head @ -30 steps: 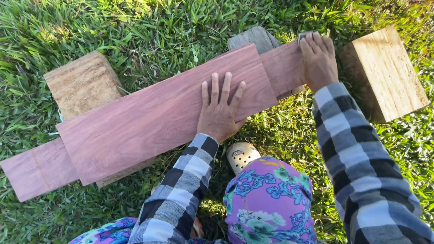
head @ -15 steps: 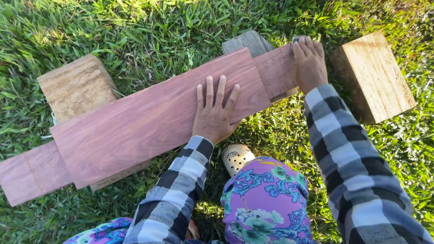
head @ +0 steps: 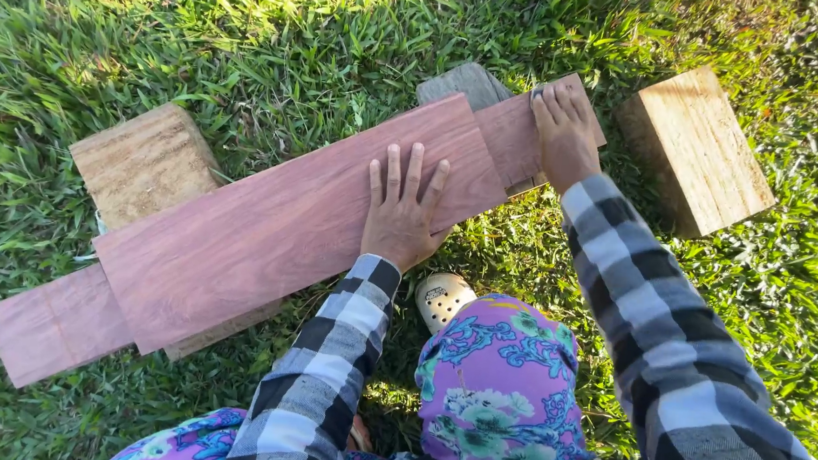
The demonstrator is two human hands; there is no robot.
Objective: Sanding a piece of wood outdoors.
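Sunlit grass all around, no worktop. Across it, slanting from lower left to upper right, a wide reddish plank lying flat on top of a longer, narrower reddish plank whose ends stick out at both sides. Under the stack, a pale block of wood at the left and a grey block near the right end; a third, lighter block standing apart in the grass at far right, carrying nothing.

Left hand spread flat, fingers wide, palm down on the near edge of the wide plank, gripping nothing. Right hand laid flat over the exposed right end of the narrow plank, fingers together and reaching to its far edge, also closed on nothing.

Below, a knee in purple flowered cloth and a cream clog in the grass just under the planks.

To do this well, probably: press straight down with both palms, keep the edges of the two planks parallel, mind the overhang at the left end so nothing tips off the blocks, keep fingertips clear of the gap between boards.
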